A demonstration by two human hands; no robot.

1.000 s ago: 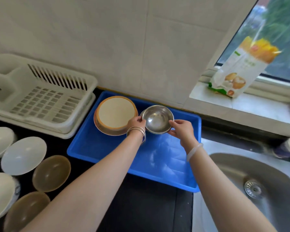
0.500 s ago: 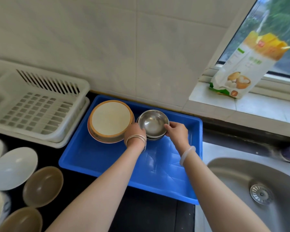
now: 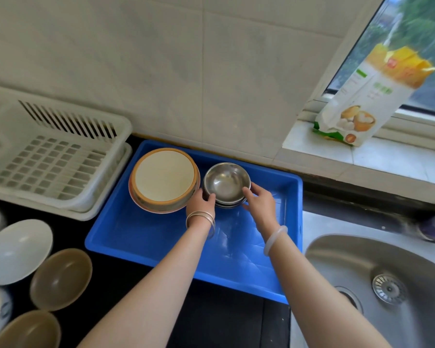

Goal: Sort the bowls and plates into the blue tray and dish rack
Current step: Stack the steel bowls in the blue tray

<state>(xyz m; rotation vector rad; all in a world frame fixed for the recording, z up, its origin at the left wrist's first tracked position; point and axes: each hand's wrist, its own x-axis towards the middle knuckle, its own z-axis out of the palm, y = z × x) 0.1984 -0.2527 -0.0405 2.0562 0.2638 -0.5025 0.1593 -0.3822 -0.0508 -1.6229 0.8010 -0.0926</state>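
Observation:
A stack of steel bowls (image 3: 225, 183) rests at the back of the blue tray (image 3: 146, 237), just right of a stack of cream plates with orange rims (image 3: 164, 180). My left hand (image 3: 201, 201) touches the stack's left side and my right hand (image 3: 260, 200) its right side, fingers curled on the rims. The white dish rack (image 3: 48, 156) stands left of the tray and holds nothing. On the dark counter at the left lie white bowls (image 3: 17, 249) and brown bowls (image 3: 60, 278).
A steel sink (image 3: 377, 290) lies right of the tray. A yellow and white food bag (image 3: 372, 96) leans on the window sill at the back right. A tiled wall rises directly behind the tray and rack.
The steel bowls have gone down from a tilted hold above the tray onto its floor beside the plates. Both hands stayed at the stack's sides.

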